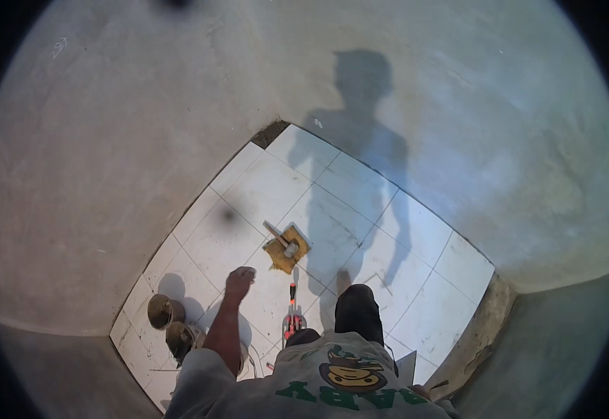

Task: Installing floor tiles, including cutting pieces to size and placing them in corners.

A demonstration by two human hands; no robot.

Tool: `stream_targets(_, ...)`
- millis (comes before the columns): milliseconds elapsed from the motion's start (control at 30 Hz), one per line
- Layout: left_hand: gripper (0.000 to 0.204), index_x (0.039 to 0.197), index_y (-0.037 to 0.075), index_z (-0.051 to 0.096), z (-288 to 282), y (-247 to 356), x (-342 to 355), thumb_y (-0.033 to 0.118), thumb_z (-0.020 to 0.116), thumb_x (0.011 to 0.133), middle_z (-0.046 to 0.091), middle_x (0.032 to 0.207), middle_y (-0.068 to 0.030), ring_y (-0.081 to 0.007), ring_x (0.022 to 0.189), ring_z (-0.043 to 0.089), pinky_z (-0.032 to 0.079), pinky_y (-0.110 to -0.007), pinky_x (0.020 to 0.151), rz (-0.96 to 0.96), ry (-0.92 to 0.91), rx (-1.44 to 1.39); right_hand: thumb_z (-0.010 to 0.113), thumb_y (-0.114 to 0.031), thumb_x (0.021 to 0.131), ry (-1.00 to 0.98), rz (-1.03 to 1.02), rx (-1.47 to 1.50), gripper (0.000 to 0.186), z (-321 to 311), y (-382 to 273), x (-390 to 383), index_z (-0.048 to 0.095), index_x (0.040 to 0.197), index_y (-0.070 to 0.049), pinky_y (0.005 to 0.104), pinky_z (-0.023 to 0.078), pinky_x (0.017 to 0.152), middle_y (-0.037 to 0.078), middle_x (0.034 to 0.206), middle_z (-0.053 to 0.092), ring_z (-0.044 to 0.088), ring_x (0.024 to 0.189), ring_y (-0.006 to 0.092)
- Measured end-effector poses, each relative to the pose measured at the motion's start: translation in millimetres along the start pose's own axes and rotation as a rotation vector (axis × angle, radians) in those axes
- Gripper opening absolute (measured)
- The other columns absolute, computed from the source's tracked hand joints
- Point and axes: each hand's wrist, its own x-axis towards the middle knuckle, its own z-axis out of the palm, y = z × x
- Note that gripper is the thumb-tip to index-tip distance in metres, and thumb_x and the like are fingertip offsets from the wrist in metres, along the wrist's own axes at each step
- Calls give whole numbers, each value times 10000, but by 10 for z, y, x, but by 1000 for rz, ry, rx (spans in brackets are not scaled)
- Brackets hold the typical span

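Observation:
My left hand (240, 282) hangs over the white tiles with its fingers loosely curled and nothing visible in them. Beyond it a mallet (290, 247) lies on a worn yellow pad (287, 262). An orange-and-black handled tool (292, 300) lies just ahead of me, partly hidden by my body. Two buckets (160, 311) (177, 342) stand left of my forearm. My right hand (419, 391) barely shows at the lower right beside my shirt, its fingers too hidden to read. My dark-clad knee (357, 311) juts forward over the floor.
Plastered walls (95, 174) surround the tiled floor (409, 230), with my shadow cast ahead. An untiled dark patch (271, 134) is in the far corner, and a rough strip (486, 314) runs along the right edge. A grey flat piece (405, 366) lies at the lower right.

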Motion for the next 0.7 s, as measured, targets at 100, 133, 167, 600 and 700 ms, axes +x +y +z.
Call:
stream_targets(100,293,978,49,684,360,36,557,297,572,868,688,793,-90,-169,712,655,504,-307,695,84,-124,26,746,-232,699,-42,31,-26,302,-521,-827,261,698,871,12,429,530,610,159,765,683,670,668,270)
stream_targets(133,283,990,67,683,457,-62,674,286,543,879,693,856,-98,-191,752,664,511,-336,718,101,-134,153,749,-226,699,-46,29,-44,295,-730,-1117,385,699,864,14,428,530,598,157,752,683,670,655,262)
stream_targets(167,269,999,88,682,462,-160,815,273,526,882,688,899,-94,-230,793,668,519,-370,736,479,-214,775,753,-220,700,-35,-4,-70,288,-977,-1425,505,701,856,17,427,530,585,155,739,683,670,641,254)
stream_targets(600,209,776,66,623,-89,-403,1433,248,563,859,642,702,-52,-137,544,630,466,-311,445,-840,49,-11,752,-254,724,559,-453,-462,375,-3909,-6774,735,672,917,57,403,582,586,187,801,697,696,645,304)
stream_targets(700,222,962,75,625,48,-388,2055,268,584,861,650,802,-50,-164,660,639,483,-331,548,-865,185,-287,754,-225,729,494,-477,-258,374,-3808,-7730,458,666,956,60,422,604,608,184,820,693,691,667,313)
